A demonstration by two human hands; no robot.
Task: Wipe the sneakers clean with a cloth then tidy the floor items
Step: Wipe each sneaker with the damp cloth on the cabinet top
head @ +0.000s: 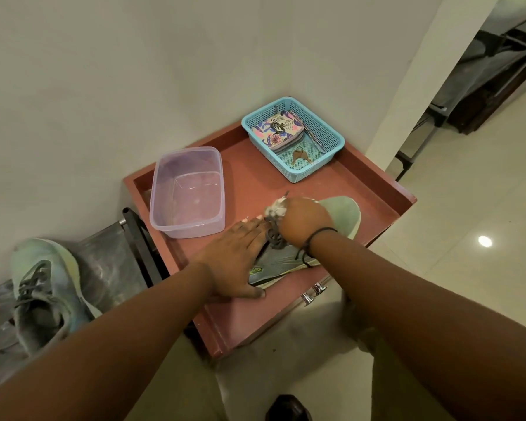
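Curled tight, the right hand (301, 220) bunches a white cloth (274, 210) in its grip and presses it against the laced top of the sneaker (340, 217), which lies on its side on the red bench (374, 189) with its pale green sole turned up and away. Laying it that way seems meant to bring the upper and laces within reach of the cloth. Flat and open, the left hand (237, 256) rests its straight fingers across the heel end, holding nothing, apparently just pinning the shoe so that it does not slide under the rubbing.

A clear plastic tub (186, 192) stands just beside the shoe; whether it holds water I cannot tell. Farther back, a blue basket (331, 138) holds a patterned pouch (278, 129) and keys (300, 157).

Off to the left, the second sneaker (43, 296) sits upright on a lower grey surface, well apart; judging by that, the wiping is not yet finished.
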